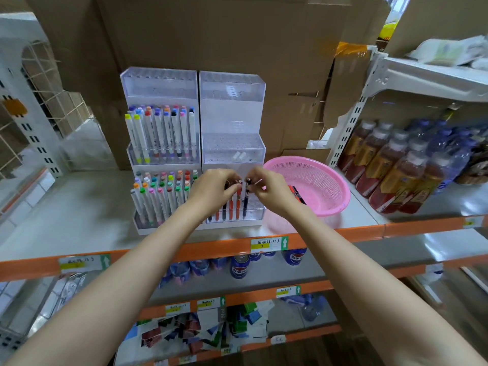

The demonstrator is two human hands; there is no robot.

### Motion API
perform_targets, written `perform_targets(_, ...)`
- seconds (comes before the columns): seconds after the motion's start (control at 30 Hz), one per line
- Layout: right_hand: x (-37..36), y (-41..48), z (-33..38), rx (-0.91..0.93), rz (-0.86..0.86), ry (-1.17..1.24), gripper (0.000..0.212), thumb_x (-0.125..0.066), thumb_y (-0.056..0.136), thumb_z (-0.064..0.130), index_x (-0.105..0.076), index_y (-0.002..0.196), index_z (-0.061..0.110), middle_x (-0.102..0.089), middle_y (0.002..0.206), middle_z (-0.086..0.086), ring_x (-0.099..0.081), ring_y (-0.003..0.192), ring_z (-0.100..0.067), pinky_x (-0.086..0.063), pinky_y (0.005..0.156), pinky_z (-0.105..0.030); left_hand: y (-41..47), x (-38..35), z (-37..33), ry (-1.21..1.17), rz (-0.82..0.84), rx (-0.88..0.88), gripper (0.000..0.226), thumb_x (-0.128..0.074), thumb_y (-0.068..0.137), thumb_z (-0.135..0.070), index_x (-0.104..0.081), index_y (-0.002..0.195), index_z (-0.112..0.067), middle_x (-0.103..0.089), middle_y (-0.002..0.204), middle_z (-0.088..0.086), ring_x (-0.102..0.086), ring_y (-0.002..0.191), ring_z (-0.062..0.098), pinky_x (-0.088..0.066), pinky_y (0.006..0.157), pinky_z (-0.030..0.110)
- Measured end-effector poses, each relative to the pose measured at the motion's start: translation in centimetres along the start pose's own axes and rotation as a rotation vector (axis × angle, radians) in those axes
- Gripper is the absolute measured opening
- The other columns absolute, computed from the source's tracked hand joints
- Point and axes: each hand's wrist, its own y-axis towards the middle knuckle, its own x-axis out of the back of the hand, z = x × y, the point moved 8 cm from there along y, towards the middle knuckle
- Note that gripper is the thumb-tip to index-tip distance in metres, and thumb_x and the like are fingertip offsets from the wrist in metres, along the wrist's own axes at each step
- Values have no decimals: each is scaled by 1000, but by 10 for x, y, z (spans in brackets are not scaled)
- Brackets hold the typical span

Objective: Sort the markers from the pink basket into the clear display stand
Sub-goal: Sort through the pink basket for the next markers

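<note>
My left hand [211, 184] pinches the top of a red marker [238, 200] and my right hand [269, 187] a dark marker [245, 203], both upright in the near tier of the right clear display stand [232, 101]. Just right of it, the pink basket [327, 178] holds a few markers [298, 193].

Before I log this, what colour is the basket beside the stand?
The basket is pink, seen best in the head view.

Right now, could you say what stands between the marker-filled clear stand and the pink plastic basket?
The second clear tiered stand, holding few pens; head view.
</note>
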Motion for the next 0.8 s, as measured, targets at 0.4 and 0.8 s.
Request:
perform_targets(0.4,-5,-3,-3,-30,53,-9,15,-60,90,1,-62,104,3,-67,97,-12,-62,86,-25,-46,71,-28,-5,-3,0,192,53,-61,34,-60,91,-33,-58,121,-17,-65,118,-1,-61,108,19,-54,80,39)
perform_targets(0.8,6,-5,5,23,-18,-12,18,-61,90,6,-65,107,9,-70,98,-8,-66,87,-21,-52,76,-28,-9,-1,4,269,60,-61,40,-59,91,-36,-55,125,-16,-62,123,1,-58,113,20,-51,85,36)
